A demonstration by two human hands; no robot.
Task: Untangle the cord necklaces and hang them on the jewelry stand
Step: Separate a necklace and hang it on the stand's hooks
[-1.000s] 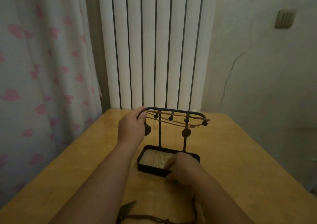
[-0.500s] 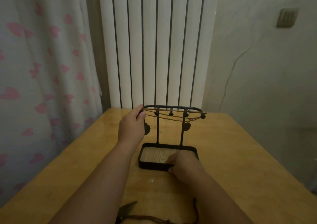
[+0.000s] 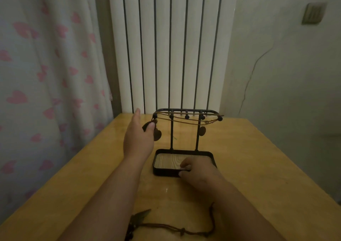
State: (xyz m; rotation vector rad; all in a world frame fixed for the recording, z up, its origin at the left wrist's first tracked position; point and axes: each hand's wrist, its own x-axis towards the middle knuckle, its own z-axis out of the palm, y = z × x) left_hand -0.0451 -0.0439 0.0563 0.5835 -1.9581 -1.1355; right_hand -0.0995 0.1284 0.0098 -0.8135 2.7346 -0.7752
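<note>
The right hand [image 3: 199, 170] gripped the base of the jewelry stand [image 3: 164, 172], likely steadying it, while the left hand [image 3: 137, 139], fingers straight, touched a pendant [image 3: 157, 134] (one necklace [image 3: 177, 230] lay unhung).

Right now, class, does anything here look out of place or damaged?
One dark cord necklace lies on the table, not hung on the jewelry stand. A crack runs down the right wall.

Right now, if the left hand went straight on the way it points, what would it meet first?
Probably the radiator behind the table; the left hand aims just left of the jewelry stand, depth unclear.
</note>
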